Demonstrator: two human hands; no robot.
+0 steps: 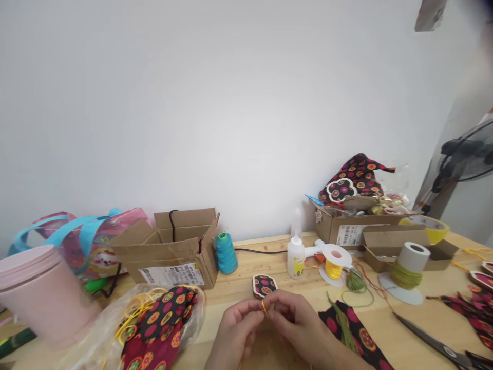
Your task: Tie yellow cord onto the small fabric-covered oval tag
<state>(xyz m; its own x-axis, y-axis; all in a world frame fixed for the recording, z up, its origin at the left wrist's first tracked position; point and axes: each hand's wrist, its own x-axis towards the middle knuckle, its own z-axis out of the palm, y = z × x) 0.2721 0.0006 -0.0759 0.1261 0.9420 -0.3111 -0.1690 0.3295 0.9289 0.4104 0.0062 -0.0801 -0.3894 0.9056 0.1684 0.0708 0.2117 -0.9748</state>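
My left hand (236, 329) and my right hand (296, 321) meet at the table's front edge. Their fingertips pinch a short piece of yellow cord (264, 307) between them. Just beyond the fingers lies a small hexagonal fabric-covered piece (264, 285), black with red and yellow dots. A strip of the same patterned fabric (352, 329) with green threads on it lies to the right of my right hand.
A wooden table (246, 288) holds an open cardboard box (173, 252), a teal thread cone (226, 253), a glue bottle (296, 254), a yellow cord spool (334, 263), a green cord spool (409, 267), scissors (435, 341), a pink tub (42, 293) and a plastic bag of fabric (157, 324). A fan (462, 154) stands right.
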